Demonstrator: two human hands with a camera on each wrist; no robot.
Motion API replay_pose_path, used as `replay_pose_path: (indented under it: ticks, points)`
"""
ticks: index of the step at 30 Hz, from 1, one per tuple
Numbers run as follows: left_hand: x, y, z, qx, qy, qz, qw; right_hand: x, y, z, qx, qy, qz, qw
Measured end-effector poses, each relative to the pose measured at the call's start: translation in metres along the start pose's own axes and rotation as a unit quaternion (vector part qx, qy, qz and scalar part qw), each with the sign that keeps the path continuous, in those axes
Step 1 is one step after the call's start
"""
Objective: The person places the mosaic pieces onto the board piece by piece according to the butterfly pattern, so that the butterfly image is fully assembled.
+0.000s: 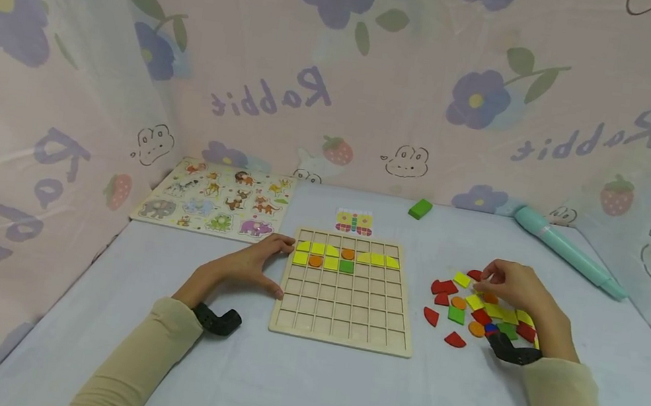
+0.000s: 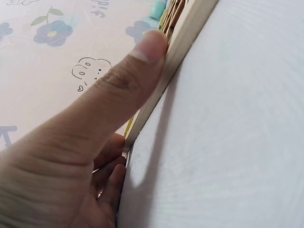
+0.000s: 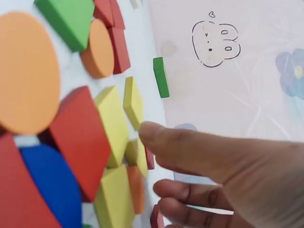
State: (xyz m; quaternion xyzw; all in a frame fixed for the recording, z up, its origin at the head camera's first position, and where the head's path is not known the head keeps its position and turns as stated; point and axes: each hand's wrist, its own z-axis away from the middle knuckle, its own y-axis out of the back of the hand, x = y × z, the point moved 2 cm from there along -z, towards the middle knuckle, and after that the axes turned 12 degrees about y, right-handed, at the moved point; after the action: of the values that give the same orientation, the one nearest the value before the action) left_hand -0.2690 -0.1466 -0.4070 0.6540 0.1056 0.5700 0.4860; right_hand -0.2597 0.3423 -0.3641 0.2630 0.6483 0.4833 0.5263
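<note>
Two tan sleeves [image 1: 126, 355] came in from the bottom, cut off by the edge. The left hand [image 1: 244, 266] touched the left side of the wooden board [image 1: 325, 308], with its thumb and fingers spread apart. Colored pieces [image 1: 331, 263] sat in two rows near the board's far side. The right hand [image 1: 519, 288] was over the loose shapes [image 1: 482, 316], to the right of the board. Its thumb was apart from the fingers that showed. A yellow shape [image 3: 133, 103] lay right by the thumb tip; it was hard to tell if they touched. Another fingertip was hidden. A blue shape [image 3: 56, 183] was partly covered. Farther back were a butterfly picture [image 1: 354, 223], an animal puzzle [image 1: 213, 199] and a green block [image 1: 420, 209].
</note>
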Motion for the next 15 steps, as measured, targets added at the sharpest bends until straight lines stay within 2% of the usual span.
replay_pose_path:
  ticks: [5,15]
  points:
    - [-0.0013,-0.0009,0.0,0.002,-0.006,-0.001,1.0,0.0042,-0.0028,0.0011,-0.025,-0.019,-0.005,0.9995]
    - [0.0008,0.0005,0.0009,0.002,-0.001,-0.002,1.0,0.0042,-0.0071,-0.0019,-0.016,-0.006,-0.017,0.9997]
